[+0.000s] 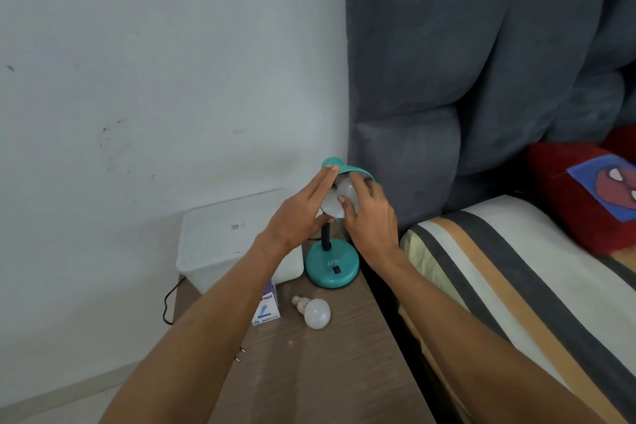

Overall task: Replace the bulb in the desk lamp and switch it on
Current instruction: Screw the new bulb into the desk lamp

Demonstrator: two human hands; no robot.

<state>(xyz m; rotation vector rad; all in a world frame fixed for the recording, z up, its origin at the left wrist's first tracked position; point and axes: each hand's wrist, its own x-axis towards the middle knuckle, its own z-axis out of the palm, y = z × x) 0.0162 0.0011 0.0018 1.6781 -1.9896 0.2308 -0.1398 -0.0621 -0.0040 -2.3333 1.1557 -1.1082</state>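
A small teal desk lamp stands on a wooden bedside table (pixel 327 372), its round base (pixel 332 267) carrying a black switch. The teal shade (pixel 347 168) is tipped toward me, showing a white bulb (pixel 346 191) inside it. My left hand (pixel 303 213) lies flat against the shade's left side and rim, steadying it. My right hand (pixel 370 217) has its fingers around the bulb in the shade. A second white bulb (pixel 315 312) lies loose on the table in front of the base, apart from both hands.
A small bulb box (pixel 266 310) stands left of the loose bulb. A white plastic container (pixel 227 237) sits at the table's back left. A black cord (pixel 168 303) hangs off the left edge, and plug pins (pixel 240 354) show. A bed with striped bedding (pixel 499 268) adjoins on the right.
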